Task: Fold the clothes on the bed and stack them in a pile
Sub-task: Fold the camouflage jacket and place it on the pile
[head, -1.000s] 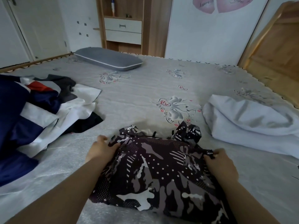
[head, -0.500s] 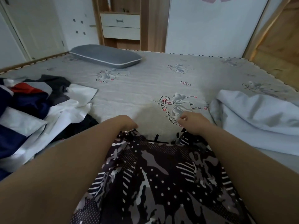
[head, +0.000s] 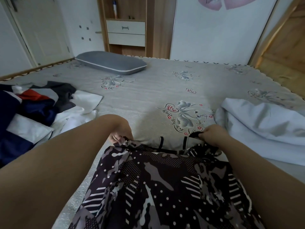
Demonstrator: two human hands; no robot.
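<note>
Hands, two (left hand (head: 119,136), right hand (head: 212,135)), each pinch one patterned garment's (head: 165,187) far corners.

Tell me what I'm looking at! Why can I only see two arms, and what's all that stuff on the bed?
The camera sits on a person's head and looks forward and down, so you see only their arms, as if through their eyes. There is no robot here.

The left hand and the right hand each pinch a far corner of a dark garment with grey camouflage patches, dots and stripes. It is spread out flat on the bed, probably to be folded.

On the left lies a messy heap of clothes in navy, white, red and grey. On the right is a white bundle of cloth. Farther back lies a grey pillow, and behind the bed stands a wooden cabinet with white drawers.
</note>
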